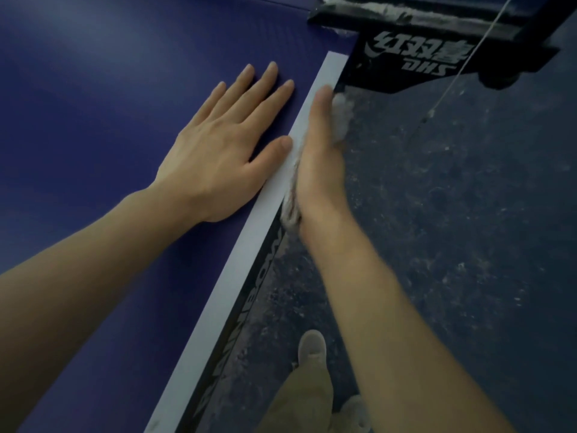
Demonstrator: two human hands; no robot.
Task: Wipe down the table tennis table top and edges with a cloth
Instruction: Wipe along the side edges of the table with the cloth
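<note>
The left hand [218, 151] lies flat on the blue tabletop [93, 104], palm down, fingers straight and slightly spread, the thumb tip touching the white line [249, 245] that runs along the tabletop's right edge; the fingertips point toward the far right corner, where the line ends.

The right hand [318, 160] is set on edge against the side of the tabletop, just past the white line, its fingers straight and together and pointing the same way as the left; it presses a pale, fluffy cloth [340, 117] against that side edge; the cloth shows as a bunch beyond the fingers on the outer side and again as a ragged strip at the heel of the hand, so most of it is hidden under the palm; whether any finger curls round the cloth cannot be told, and the hand is somewhat blurred.

The two hands are close, with only the white line between them.

Below the white line the dark side rail [246, 310] of the table carries pale lettering, too smeared to read in full; at the far right corner a black net clamp [415, 51] with white printed characters grips the table, and a thin cord [462, 60] slants down past it; beside the table lies a dark, speckled floor [468, 229], where a light shoe [312, 345] and a tan trouser leg [299, 401] of the person show near the tabletop's near right edge.
</note>
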